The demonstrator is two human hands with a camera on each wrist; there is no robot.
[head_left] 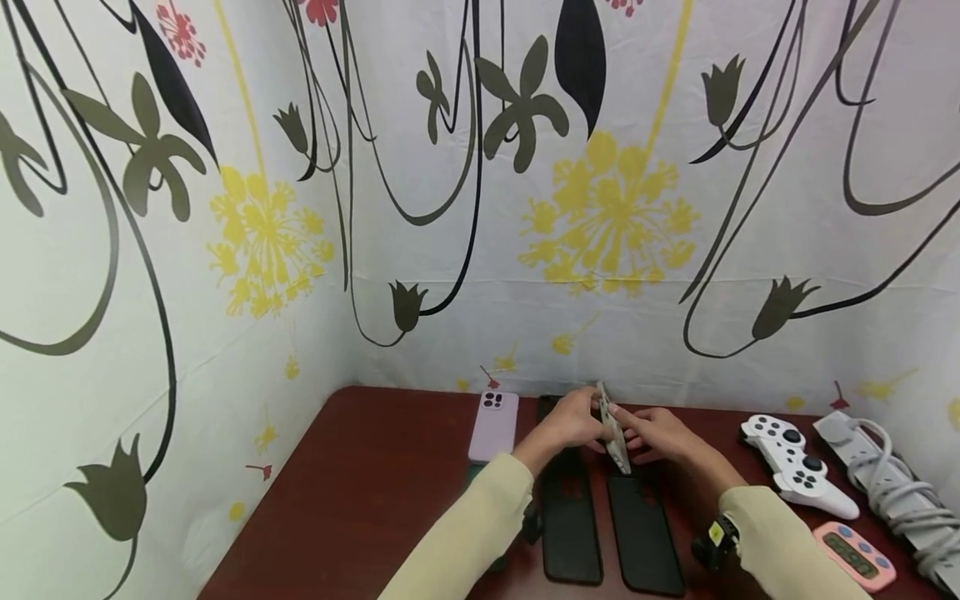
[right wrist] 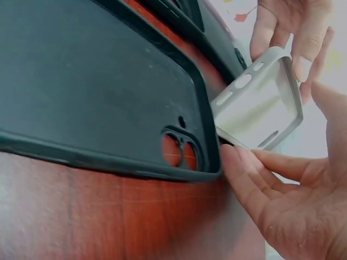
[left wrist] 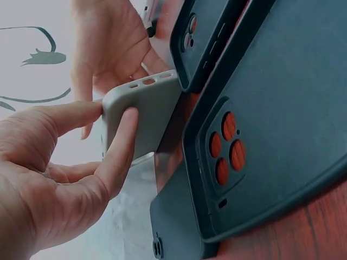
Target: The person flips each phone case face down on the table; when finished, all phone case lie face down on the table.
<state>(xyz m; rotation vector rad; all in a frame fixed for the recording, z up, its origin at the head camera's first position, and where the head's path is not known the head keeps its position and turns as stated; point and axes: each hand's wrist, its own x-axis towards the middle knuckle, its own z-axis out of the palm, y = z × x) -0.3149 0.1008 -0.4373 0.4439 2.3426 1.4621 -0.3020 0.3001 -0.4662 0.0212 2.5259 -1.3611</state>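
A pale grey-white phone case (head_left: 615, 437) stands on edge, tilted, between both hands near the table's back edge. My left hand (head_left: 573, 419) pinches it, with fingers on its outer back and rim in the left wrist view. My right hand (head_left: 662, 433) holds its other side, fingertips at the lower edge and thumb near the rim; the right wrist view shows the case's hollow inside (right wrist: 257, 111). Just in front lie two black phone cases, one on the left (head_left: 572, 529) and one on the right (head_left: 647, 533). Another dark case (head_left: 550, 406) is partly hidden behind my left hand.
A lilac phone case (head_left: 495, 427) lies left of the hands, beside a mostly hidden dark green item (head_left: 474, 473). On the right are a white game controller (head_left: 798, 467), a pink timer (head_left: 855, 556) and a power strip with coiled cord (head_left: 892, 483). Patterned cloth (head_left: 450, 250) hangs behind the table.
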